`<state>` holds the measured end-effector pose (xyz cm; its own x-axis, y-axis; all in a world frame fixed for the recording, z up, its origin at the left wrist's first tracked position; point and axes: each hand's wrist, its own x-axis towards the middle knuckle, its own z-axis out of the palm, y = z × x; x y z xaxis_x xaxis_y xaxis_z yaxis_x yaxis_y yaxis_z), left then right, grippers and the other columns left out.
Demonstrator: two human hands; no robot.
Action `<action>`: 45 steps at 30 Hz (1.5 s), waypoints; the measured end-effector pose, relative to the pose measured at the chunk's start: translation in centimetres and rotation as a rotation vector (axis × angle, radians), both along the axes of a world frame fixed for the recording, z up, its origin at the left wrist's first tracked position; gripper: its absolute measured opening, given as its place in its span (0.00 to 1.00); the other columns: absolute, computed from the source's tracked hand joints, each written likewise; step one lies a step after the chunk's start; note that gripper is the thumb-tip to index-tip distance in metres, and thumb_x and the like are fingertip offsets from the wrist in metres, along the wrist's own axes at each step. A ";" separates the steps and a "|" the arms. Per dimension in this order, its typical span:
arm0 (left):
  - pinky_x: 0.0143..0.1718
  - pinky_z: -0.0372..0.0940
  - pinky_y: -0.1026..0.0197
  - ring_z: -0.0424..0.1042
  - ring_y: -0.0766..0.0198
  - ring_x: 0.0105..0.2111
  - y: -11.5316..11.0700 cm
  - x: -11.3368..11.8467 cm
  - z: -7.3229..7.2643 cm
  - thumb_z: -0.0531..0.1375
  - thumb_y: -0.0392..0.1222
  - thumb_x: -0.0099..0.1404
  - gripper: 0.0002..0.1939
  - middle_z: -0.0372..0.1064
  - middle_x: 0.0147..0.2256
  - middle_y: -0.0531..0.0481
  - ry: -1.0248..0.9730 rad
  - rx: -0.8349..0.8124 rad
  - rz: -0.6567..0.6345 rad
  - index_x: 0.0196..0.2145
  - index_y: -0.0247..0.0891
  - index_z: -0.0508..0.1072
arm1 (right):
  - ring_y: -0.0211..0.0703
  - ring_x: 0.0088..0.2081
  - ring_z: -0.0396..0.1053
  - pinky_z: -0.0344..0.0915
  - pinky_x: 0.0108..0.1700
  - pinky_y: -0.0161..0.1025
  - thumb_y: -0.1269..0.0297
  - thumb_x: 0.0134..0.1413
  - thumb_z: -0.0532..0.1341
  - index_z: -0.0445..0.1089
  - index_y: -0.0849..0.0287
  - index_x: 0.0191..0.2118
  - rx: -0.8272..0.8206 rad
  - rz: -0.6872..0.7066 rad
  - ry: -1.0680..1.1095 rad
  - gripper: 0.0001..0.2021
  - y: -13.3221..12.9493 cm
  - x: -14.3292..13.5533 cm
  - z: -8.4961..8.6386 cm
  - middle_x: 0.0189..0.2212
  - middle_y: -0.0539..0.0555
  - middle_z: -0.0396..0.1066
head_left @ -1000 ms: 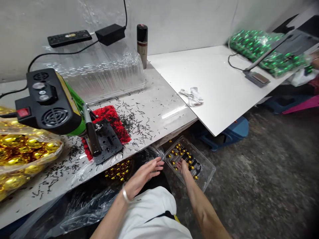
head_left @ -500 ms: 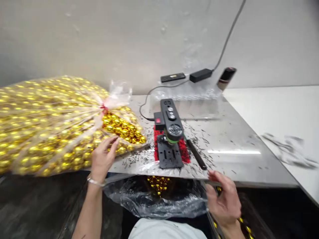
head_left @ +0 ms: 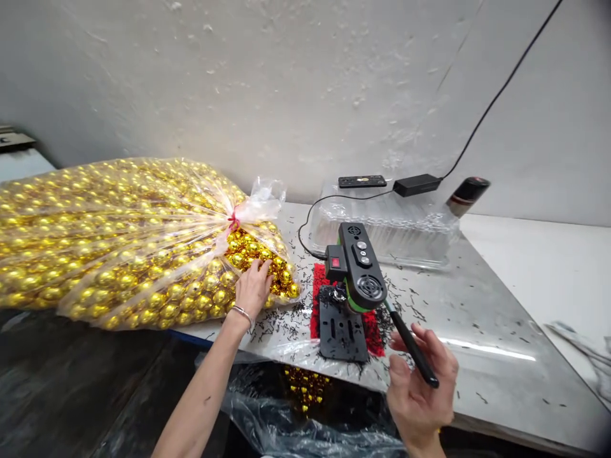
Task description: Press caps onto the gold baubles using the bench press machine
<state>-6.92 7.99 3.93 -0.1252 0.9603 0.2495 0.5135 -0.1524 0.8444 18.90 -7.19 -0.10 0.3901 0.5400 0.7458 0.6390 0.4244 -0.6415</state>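
Note:
My left hand [head_left: 252, 289] reaches to the torn opening of a large clear plastic bag [head_left: 128, 248] full of shiny gold balls. Its fingers are slightly spread and touch the gold balls [head_left: 248, 245] at the opening; no ball shows in its grasp. My right hand [head_left: 424, 391] is open, thumb and fingers apart, just under the black lever handle [head_left: 413, 346] of a small press machine [head_left: 363, 267]. The handle crosses in front of the palm; whether they touch, I cannot tell. The machine's black slotted base [head_left: 342, 337] stands on a red mat [head_left: 375, 337].
Behind the machine lie clear plastic trays [head_left: 382, 238], a phone [head_left: 363, 181], a black power adapter [head_left: 417, 184] and a dark-capped bottle [head_left: 468, 194]. Black scraps litter the metal tabletop [head_left: 458, 305]. Below the front edge hangs an open plastic bag [head_left: 305, 436] with gold balls inside.
My left hand has moved right and forward from the bag's side to the gold balls at its opening. My right hand has come up to the lever handle. The view has shifted.

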 end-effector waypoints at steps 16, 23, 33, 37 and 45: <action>0.34 0.70 0.67 0.75 0.66 0.31 -7.5 6.1 -3.5 0.69 0.38 0.56 0.11 0.77 0.36 0.46 -1.265 -0.662 -0.069 0.37 0.33 0.76 | 0.47 0.43 0.73 0.79 0.36 0.46 0.72 0.55 0.63 0.56 0.57 0.65 0.067 -0.006 -0.154 0.31 -0.3 0.6 1.2 0.51 0.63 0.64; 0.47 0.65 0.57 0.74 0.59 0.42 -7.4 10.9 -7.3 0.69 0.47 0.54 0.19 0.76 0.41 0.46 -0.620 -0.376 -0.214 0.42 0.38 0.75 | 0.51 0.51 0.69 0.78 0.40 0.45 0.71 0.56 0.62 0.60 0.57 0.62 0.100 -0.019 -0.313 0.28 1.0 0.7 4.1 0.49 0.61 0.69; 0.54 0.57 0.45 0.69 0.53 0.49 -7.8 11.4 -9.1 0.64 0.45 0.63 0.15 0.74 0.45 0.44 0.184 0.040 -0.339 0.48 0.42 0.75 | 0.50 0.48 0.71 0.74 0.43 0.46 0.70 0.58 0.60 0.65 0.59 0.59 0.083 -0.025 -0.371 0.22 0.8 0.9 4.6 0.46 0.61 0.72; 0.53 0.58 0.46 0.69 0.53 0.46 -7.3 11.4 -9.7 0.62 0.47 0.65 0.15 0.75 0.43 0.44 0.209 0.108 -0.374 0.48 0.41 0.75 | 0.48 0.41 0.72 0.69 0.40 0.47 0.62 0.62 0.56 0.71 0.60 0.43 0.163 0.003 -0.334 0.10 1.8 0.6 5.6 0.38 0.59 0.73; 0.51 0.60 0.49 0.69 0.53 0.47 -7.2 11.5 -10.1 0.62 0.47 0.65 0.15 0.75 0.43 0.43 0.232 0.146 -0.388 0.48 0.40 0.74 | 0.36 0.25 0.62 0.56 0.28 0.38 0.57 0.68 0.48 0.59 0.58 0.24 0.149 0.284 -0.219 0.20 3.3 0.0 3.7 0.22 0.51 0.64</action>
<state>4.57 0.84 -6.19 0.3111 0.8779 0.3640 0.5679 -0.4788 0.6694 18.90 -3.91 3.55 0.0634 0.4833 0.8732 0.5972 0.6826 -0.4211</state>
